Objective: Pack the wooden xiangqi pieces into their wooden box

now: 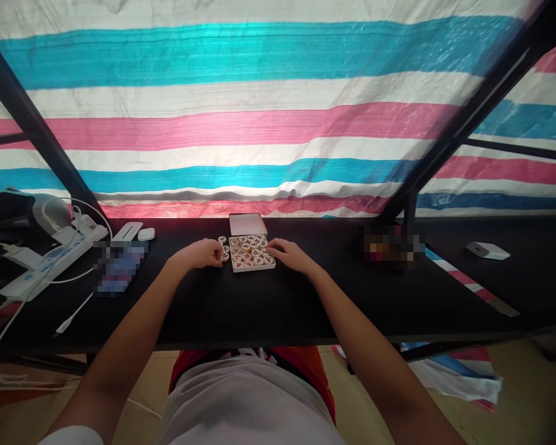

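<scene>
A small square box [251,267] filled with several round wooden game pieces [250,250] lies on the black table [269,303]. Its lid [247,223] lies just behind it. A few loose pieces [223,243] sit on the table left of the box. My left hand [204,253] rests curled beside these loose pieces, fingertips at one of them. My right hand [290,253] rests at the box's right edge, fingers curled over the pieces there. What either hand pinches is too small to make out.
White power strips [50,262] with cables, a white flat device [126,231] and a white mouse [146,233] lie at the left. A white adapter [487,250] sits far right. Blurred patches sit on both sides. A striped tarp [259,123] and black frame bars stand behind.
</scene>
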`<state>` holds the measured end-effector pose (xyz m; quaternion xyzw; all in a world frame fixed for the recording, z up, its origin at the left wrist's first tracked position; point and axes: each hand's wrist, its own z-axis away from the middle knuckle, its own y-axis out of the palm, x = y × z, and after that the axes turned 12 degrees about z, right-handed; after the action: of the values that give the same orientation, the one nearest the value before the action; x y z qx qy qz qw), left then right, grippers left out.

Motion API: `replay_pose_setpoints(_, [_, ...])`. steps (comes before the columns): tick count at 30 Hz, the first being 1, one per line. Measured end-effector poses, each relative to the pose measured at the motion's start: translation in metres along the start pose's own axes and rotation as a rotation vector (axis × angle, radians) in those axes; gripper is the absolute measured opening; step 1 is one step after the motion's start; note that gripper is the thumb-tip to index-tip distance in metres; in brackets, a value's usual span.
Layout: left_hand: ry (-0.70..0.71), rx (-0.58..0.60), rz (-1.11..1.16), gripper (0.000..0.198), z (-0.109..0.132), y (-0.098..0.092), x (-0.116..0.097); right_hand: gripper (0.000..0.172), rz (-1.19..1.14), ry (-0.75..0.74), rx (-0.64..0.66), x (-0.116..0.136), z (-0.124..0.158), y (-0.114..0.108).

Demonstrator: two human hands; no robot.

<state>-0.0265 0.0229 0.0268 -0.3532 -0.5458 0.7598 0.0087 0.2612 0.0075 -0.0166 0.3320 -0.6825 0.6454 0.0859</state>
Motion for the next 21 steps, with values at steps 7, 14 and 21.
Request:
replay_pose_setpoints(7, [-0.013,-0.043,-0.11,0.016,-0.002,-0.001,0.0,0.018,-0.005,0.005,0.01,-0.001,0.0,-0.001])
replay_pose_setpoints(14, [0.342,-0.269,-0.174,0.03,-0.008,0.031,-0.027,0.019,0.041,-0.046,-0.003,-0.005,-0.001,0.001])
replay_pose_setpoints(21, [0.516,-0.221,-0.242,0.039,-0.014,0.061,-0.039,0.022,0.056,-0.084,-0.022,-0.009,-0.003,0.005])
